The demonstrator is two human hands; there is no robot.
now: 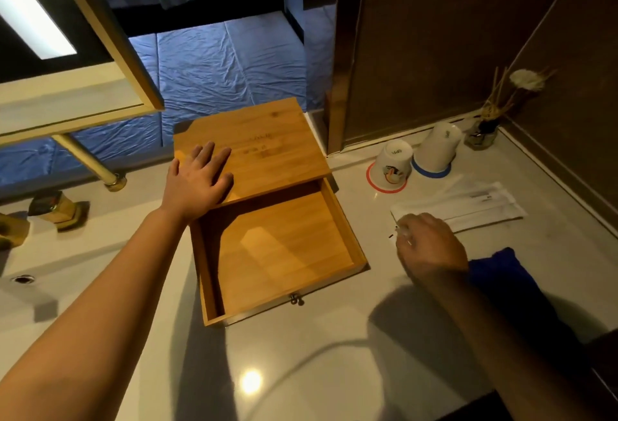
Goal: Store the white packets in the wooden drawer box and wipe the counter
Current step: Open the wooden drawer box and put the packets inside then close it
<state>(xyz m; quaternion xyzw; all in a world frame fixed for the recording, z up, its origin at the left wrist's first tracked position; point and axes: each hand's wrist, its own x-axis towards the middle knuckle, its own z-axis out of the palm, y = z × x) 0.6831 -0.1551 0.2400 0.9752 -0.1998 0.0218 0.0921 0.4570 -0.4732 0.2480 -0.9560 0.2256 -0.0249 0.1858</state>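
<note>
progress: early, by my reading. the flat wooden drawer box (pixel 254 149) sits on the pale glossy counter (pixel 301 370) with its shallow wooden drawer (pixel 284 250) pulled out toward the viewer, and nothing shows inside it. no packet is stored yet.
left to do: all the packets must go into the drawer, the drawer must be pushed shut, and the counter must be wiped.
white packets (pixel 468 203): a small bunch of long flat white packets lies on the counter to the right of the box, just in front of the cups. how many there are i cannot tell.
blue cloth (pixel 501 270): a dark blue cloth lies on the counter just beside the right wrist, apparently unused.
left hand (pixel 197 179): palm down, fingers spread flat on the near left part of the box lid, pressing as if to steady it; it holds nothing.
right hand (pixel 431 246): over the near left end of the packets, back of the hand up and fingers curled downward. something small and pale shows at the fingertips, but the blur stops me telling whether it pinches a packet.
round knob (pixel 296 300): small and metal, on the drawer front, free of either hand.
nearby: two upturned white cups (pixel 414 159) stand on red and blue rings, near the back wall.
</note>
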